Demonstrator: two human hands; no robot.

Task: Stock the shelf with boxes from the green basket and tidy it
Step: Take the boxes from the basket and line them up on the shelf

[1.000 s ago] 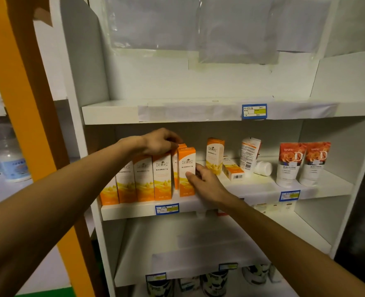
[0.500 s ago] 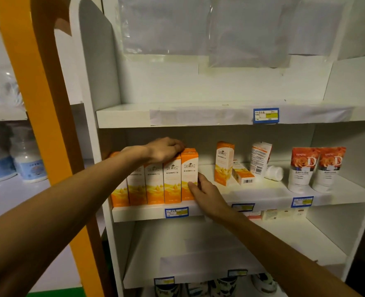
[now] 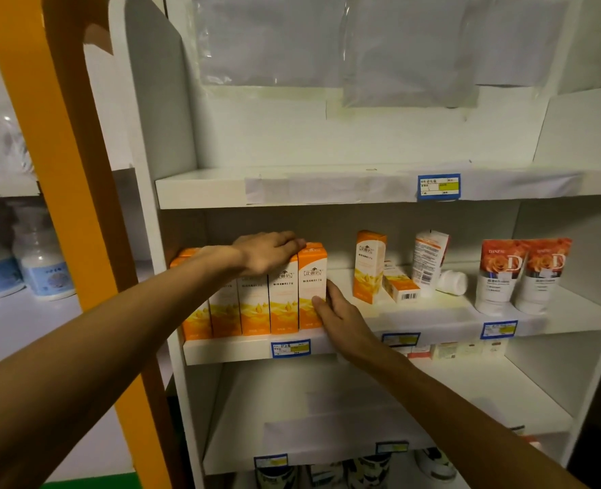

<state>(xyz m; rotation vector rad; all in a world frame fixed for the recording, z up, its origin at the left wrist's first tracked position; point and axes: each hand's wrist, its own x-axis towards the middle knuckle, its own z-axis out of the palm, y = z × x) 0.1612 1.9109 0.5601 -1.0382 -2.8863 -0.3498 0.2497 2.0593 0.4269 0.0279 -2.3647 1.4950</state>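
Both hands bracket box row [image 3: 256, 301]: left hand [image 3: 267, 252] atop, right hand [image 3: 341, 312] at end.

Two rose-printed cream tubes [image 3: 524, 277] stand cap-down, side by side, at the right of the middle tier — a white tube [image 3: 429, 257] leans to their left, a white cap [image 3: 451, 282] lying beside it. Blue price tags [image 3: 439, 187] on the tier edges; clear plastic sheets [image 3: 373, 44] taped above. Far left, past an orange post [image 3: 62, 171] — white bottles with blue labels [image 3: 43, 268].
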